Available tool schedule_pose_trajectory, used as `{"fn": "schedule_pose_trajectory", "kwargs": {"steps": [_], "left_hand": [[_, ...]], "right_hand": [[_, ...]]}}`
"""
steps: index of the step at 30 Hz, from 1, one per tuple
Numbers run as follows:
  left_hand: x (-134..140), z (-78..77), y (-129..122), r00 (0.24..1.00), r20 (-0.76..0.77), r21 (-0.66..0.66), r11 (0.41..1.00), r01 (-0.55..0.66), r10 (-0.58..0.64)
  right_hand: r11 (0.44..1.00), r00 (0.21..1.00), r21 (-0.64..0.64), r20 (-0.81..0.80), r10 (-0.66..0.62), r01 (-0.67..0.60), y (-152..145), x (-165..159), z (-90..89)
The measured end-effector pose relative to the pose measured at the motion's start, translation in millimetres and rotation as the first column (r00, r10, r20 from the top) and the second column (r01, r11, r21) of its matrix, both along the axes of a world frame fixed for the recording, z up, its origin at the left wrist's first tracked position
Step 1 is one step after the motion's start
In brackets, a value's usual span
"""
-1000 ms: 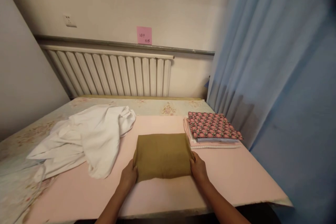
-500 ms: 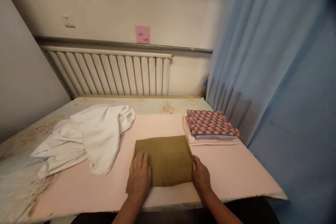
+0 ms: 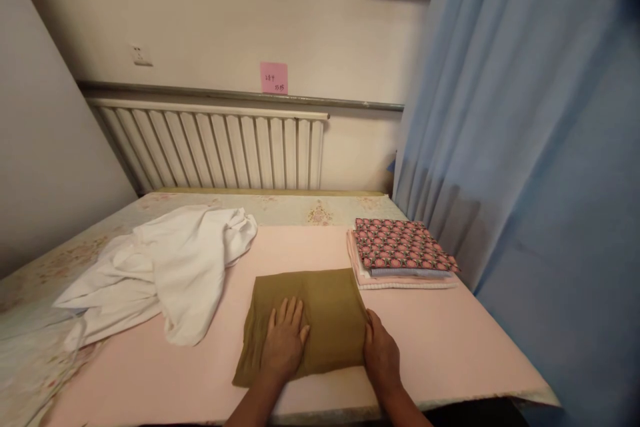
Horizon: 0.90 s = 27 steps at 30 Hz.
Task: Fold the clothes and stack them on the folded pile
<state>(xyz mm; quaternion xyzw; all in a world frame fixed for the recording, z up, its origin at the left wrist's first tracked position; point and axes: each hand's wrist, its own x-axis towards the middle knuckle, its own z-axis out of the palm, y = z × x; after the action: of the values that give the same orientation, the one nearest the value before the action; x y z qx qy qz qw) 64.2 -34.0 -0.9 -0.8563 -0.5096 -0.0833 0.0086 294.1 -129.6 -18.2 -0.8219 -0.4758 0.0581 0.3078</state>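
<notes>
A room corner: a pale wall (image 3: 225, 13) carries a white radiator (image 3: 215, 150), a pink paper note (image 3: 273, 78) with handwriting and a power socket (image 3: 141, 55). A blue curtain (image 3: 465, 113) hangs on the right. In front is a table with a flowered cover (image 3: 295, 207), partly overlaid by a smooth pink sheet (image 3: 445, 347). A folded olive-brown cloth (image 3: 335, 320) lies on the pink sheet, at the middle of the near side. The person's left hand (image 3: 286, 345) rests palm down on its left part, fingers slightly apart. The right hand (image 3: 381, 350) grips its right edge, thumb and fingers closed on the fabric. To the left lies a crumpled white cloth (image 3: 190, 267); just beyond the right hand sits a stack of folded fabrics (image 3: 403, 247), a red-patterned piece on top.
</notes>
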Motion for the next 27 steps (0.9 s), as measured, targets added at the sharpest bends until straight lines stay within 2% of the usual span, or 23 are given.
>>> {"fn": "schedule_pose_trajectory", "kwargs": {"steps": [9, 12, 14, 16, 18, 22, 25, 27], "left_hand": [[0.2, -1.4, 0.3, 1.000, -0.002, 0.009, 1.000, 0.001, -0.001], [0.4, -0.9, 0.8, 1.000, -0.005, -0.003, 1.000, 0.001, -0.001], [0.6, -0.8, 1.0, 1.000, -0.003, -0.007, 1.000, 0.002, -0.002], [0.7, -0.5, 1.0, 1.000, -0.001, -0.006, 1.000, 0.001, -0.001], [0.6, 0.4, 0.7, 1.000, 0.000, -0.007, 1.000, -0.002, 0.002], [-0.5, 3.6, -0.2, 1.000, -0.008, -0.043, 0.999, -0.001, 0.000], [-1.3, 5.5, -0.3, 1.000, -0.026, -0.075, 0.997, 0.008, -0.010], [-1.5, 5.9, 0.0, 0.999, -0.043, -0.085, 0.996, 0.003, -0.007]], "right_hand": [[0.998, 1.000, 0.063, -0.025, 0.006, -0.004, -6.0, 10.8, -0.3], [0.977, 0.994, 0.214, 0.106, -0.002, -0.021, -3.2, 15.7, 1.4], [0.935, 0.976, 0.339, 0.213, 0.032, -0.104, 2.9, 12.0, 6.3], [0.894, 0.954, 0.395, 0.283, 0.103, -0.214, 12.7, 0.1, 13.4], [0.875, 0.927, 0.368, 0.318, 0.198, -0.313, 25.2, -19.1, 20.6], [0.848, 0.841, 0.173, 0.330, 0.429, -0.501, 49.6, -61.5, 29.5], [0.788, 0.755, 0.036, 0.319, 0.573, -0.614, 60.0, -78.7, 28.1], [0.762, 0.719, -0.029, 0.311, 0.621, -0.646, 61.8, -81.0, 24.5]]}}
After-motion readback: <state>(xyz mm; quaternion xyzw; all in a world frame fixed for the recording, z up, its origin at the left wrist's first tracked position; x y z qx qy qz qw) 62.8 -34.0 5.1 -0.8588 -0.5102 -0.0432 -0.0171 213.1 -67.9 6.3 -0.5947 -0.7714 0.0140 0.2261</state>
